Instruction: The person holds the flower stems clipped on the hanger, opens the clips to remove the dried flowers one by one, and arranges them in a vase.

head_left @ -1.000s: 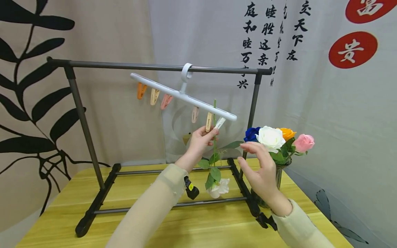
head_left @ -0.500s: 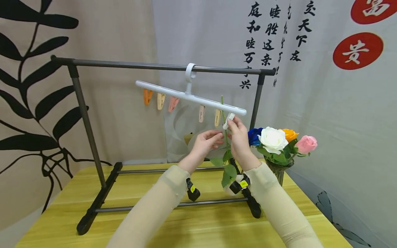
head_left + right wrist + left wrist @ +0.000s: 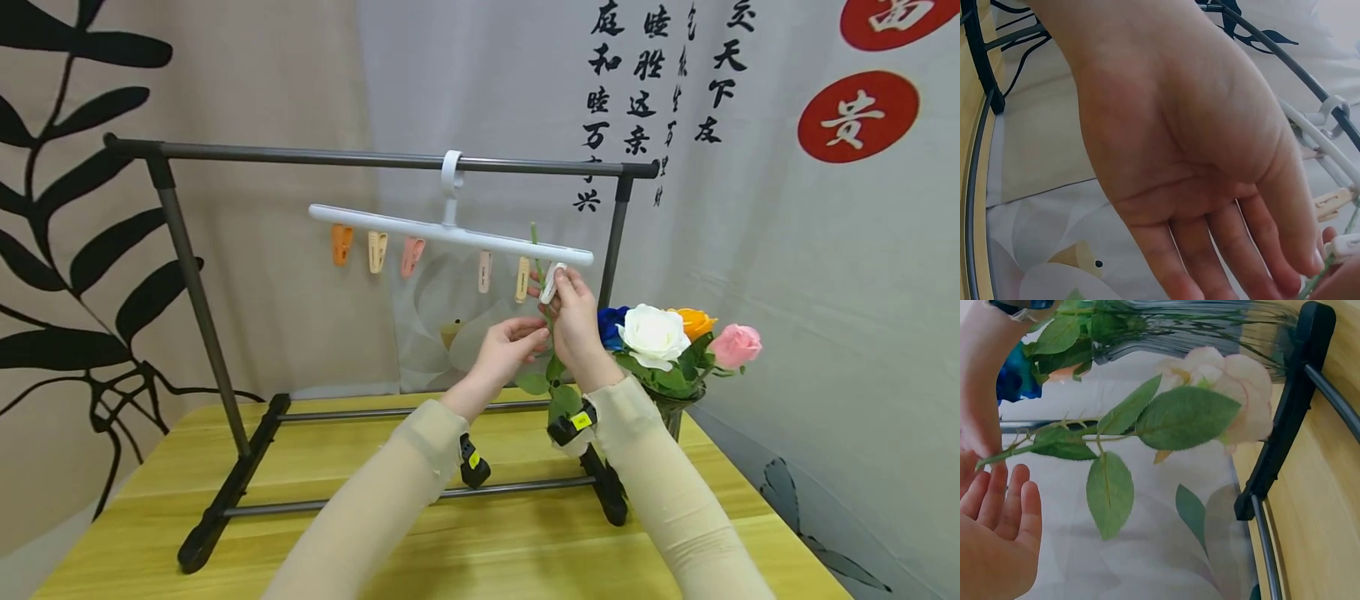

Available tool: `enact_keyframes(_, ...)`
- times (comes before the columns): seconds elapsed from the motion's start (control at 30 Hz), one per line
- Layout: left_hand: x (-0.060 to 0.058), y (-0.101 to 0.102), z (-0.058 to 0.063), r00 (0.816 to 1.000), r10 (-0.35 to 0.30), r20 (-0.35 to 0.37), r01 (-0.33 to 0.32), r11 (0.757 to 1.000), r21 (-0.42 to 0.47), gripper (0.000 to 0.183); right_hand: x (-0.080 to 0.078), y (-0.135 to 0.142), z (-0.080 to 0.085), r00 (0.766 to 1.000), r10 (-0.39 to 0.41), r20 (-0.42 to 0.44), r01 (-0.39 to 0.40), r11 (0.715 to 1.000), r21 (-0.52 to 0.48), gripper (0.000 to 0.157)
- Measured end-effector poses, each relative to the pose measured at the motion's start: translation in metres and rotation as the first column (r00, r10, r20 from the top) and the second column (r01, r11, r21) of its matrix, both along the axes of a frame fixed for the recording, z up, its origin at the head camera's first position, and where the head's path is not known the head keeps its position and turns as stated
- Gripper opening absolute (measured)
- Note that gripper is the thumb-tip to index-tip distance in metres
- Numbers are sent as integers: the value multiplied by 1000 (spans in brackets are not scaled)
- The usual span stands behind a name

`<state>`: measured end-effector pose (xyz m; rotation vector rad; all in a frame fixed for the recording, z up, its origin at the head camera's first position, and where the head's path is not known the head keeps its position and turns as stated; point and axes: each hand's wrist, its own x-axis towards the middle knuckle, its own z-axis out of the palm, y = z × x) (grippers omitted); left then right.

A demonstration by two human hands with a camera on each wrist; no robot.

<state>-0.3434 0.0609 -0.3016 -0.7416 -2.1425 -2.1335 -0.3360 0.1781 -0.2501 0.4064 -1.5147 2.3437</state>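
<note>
A pale rose (image 3: 1244,394) hangs bloom-down, its green stem rising past a white clothespin (image 3: 552,283) near the right end of the white hanger (image 3: 375,221). With its thumb and fingers my right hand (image 3: 579,321) pinches that clothespin. Lower on the stem, my left hand (image 3: 498,358) pinches it between thumb and fingertips; the right wrist view catches this hand's palm. In the left wrist view, leaves (image 3: 1188,415) spread along the stem. The bloom is mostly hidden behind the right wrist in the head view.
A dark metal rack (image 3: 300,156) stands on the wooden table (image 3: 360,450) and bears the hanger. More clothespins (image 3: 412,256), orange, yellow and pink, hang from it. At right stands a glass vase (image 3: 671,408) with blue, white, orange and pink roses.
My right hand has come in from the right and taken hold of the white clothespin. My left hand has left the clothespin for the stem below. The rose has risen slightly; the hanger tilts less.
</note>
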Motion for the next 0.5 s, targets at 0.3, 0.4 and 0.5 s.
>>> enact_keyframes(0.3,-2,4,-2,1000,29,9,-29,1000,7,30,-1,-3,-2,998,68,-14,-69,995,-75,25)
enact_keyframes(0.4,-3,6,-3,999,37,2,-37,999,8,27,-1,-2,-1,997,76,-7,-77,993,-86,26)
enact_keyframes(0.5,-2,8,-4,999,45,-9,-45,999,6,24,-1,-1,0,997,76,6,-75,993,-92,24)
